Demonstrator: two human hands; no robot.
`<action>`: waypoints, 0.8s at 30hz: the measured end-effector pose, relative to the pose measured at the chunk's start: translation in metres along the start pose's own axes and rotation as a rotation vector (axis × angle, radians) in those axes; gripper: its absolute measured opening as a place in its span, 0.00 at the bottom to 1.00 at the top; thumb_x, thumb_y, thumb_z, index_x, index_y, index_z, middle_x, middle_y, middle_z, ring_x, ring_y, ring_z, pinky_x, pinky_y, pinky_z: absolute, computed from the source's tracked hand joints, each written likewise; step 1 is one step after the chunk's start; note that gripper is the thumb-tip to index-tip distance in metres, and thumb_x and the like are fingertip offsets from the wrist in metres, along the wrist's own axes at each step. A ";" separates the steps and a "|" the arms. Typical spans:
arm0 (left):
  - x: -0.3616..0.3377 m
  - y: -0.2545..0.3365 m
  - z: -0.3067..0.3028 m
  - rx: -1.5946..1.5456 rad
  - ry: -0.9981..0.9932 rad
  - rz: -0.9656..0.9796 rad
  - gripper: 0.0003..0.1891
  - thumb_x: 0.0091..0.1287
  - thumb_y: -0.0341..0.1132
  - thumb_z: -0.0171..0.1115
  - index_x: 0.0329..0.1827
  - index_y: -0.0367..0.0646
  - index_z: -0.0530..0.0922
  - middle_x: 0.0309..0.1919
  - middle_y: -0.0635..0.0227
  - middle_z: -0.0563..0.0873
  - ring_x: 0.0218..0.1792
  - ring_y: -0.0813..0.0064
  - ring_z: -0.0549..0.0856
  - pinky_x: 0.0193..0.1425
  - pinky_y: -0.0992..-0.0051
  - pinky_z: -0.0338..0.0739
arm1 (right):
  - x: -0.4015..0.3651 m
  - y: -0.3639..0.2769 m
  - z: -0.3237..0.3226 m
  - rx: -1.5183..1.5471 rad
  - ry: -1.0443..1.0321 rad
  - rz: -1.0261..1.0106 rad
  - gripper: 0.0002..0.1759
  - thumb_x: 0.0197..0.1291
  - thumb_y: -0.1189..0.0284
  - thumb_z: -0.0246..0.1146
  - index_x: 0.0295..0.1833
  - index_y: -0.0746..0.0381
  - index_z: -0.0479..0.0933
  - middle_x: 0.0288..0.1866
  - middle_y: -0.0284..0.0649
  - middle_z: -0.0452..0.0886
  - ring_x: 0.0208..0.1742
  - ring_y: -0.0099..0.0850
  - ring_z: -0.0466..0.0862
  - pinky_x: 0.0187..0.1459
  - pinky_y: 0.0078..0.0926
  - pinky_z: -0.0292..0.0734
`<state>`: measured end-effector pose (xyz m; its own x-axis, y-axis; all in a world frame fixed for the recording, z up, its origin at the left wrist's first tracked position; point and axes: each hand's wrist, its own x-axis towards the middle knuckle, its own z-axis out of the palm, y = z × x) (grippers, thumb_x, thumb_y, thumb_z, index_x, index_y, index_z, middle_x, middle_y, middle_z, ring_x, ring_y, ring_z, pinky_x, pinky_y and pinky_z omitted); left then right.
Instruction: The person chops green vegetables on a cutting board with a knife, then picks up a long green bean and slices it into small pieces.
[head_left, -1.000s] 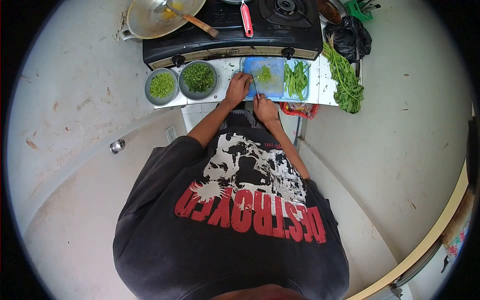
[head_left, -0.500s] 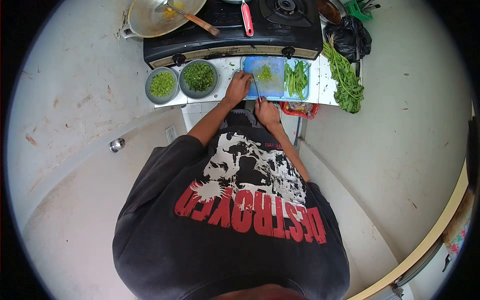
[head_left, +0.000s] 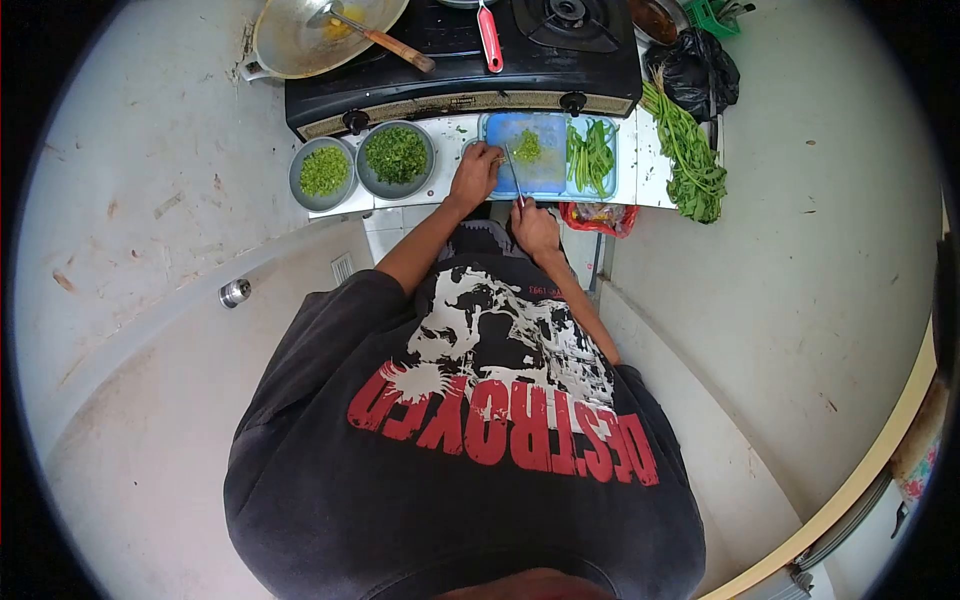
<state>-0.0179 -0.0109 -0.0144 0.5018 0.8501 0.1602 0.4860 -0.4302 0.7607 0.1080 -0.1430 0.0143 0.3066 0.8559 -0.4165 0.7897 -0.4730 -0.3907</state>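
Note:
My right hand is closed around the handle of a knife, whose blade points away from me over a blue cutting board. Just left of the blade, my left hand has its fingers bent and pressed together at the board's left edge. Whatever they pinch is too small and covered to name. A small heap of chopped green stems lies right of the blade. Cut leafy greens rest on the light-blue tray beside the board.
Two grey bowls of chopped greens, a smaller bowl and a larger bowl, stand on the left. Behind is a black gas stove with a wok. A bunch of leafy greens hangs over the counter's right edge. Below sits a red basket.
The whole view has shifted very slightly. Both hands, the knife and the greens keep nearly the same places.

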 end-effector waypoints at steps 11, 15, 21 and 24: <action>-0.001 -0.002 0.002 0.003 0.003 -0.019 0.10 0.61 0.22 0.65 0.45 0.37 0.84 0.42 0.53 0.83 0.49 0.49 0.81 0.58 0.57 0.76 | 0.008 -0.018 -0.009 0.037 0.002 -0.032 0.24 0.74 0.55 0.52 0.48 0.68 0.77 0.33 0.64 0.85 0.38 0.62 0.86 0.44 0.60 0.81; 0.000 0.002 -0.001 -0.005 0.006 -0.012 0.11 0.62 0.21 0.63 0.47 0.38 0.83 0.40 0.52 0.82 0.48 0.49 0.80 0.56 0.56 0.77 | 0.008 -0.015 -0.008 0.041 -0.024 -0.022 0.23 0.74 0.56 0.52 0.48 0.68 0.77 0.34 0.64 0.85 0.39 0.62 0.86 0.45 0.60 0.81; 0.001 0.003 -0.002 -0.015 0.011 -0.016 0.10 0.61 0.21 0.63 0.45 0.38 0.83 0.39 0.53 0.81 0.48 0.49 0.80 0.56 0.57 0.76 | 0.020 -0.017 -0.009 0.021 -0.029 -0.048 0.23 0.74 0.56 0.53 0.48 0.68 0.77 0.35 0.64 0.85 0.39 0.62 0.86 0.45 0.58 0.82; 0.001 0.001 -0.001 -0.019 0.009 -0.011 0.11 0.61 0.20 0.63 0.46 0.38 0.83 0.39 0.53 0.81 0.48 0.49 0.79 0.56 0.57 0.77 | 0.032 -0.020 -0.010 -0.013 0.012 -0.099 0.21 0.72 0.58 0.55 0.45 0.69 0.77 0.34 0.62 0.85 0.38 0.57 0.88 0.42 0.54 0.83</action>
<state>-0.0175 -0.0099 -0.0123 0.4896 0.8577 0.1570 0.4780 -0.4146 0.7743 0.1076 -0.1038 0.0171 0.2330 0.9007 -0.3668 0.8234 -0.3834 -0.4184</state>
